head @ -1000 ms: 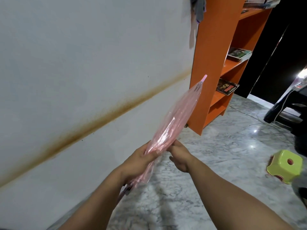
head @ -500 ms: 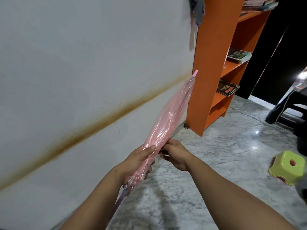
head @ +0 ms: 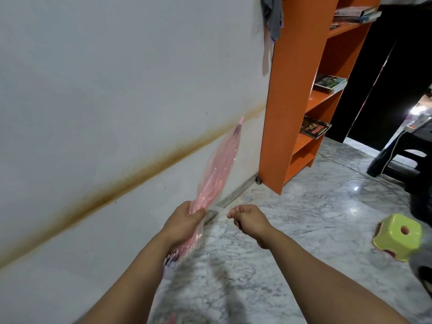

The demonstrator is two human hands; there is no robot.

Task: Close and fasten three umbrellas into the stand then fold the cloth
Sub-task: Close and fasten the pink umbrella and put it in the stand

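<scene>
Umbrella (head: 217, 169), pink and gathered shut, slants up toward the wall, gripped low on its canopy by the left hand (head: 187, 220), fingers wrapped tight around it. The right hand (head: 249, 218) pinches the pale strap (head: 218, 208), drawn out sideways. If that pinch slips or the left hand eases, the folds could spring loose before fastening. No stand in view.

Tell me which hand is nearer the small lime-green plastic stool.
Right. The right hand hangs mid-frame over the marble floor, apart from the lime-green plastic stool; the left hand is farther away, gripping the pink folded umbrella.
</scene>
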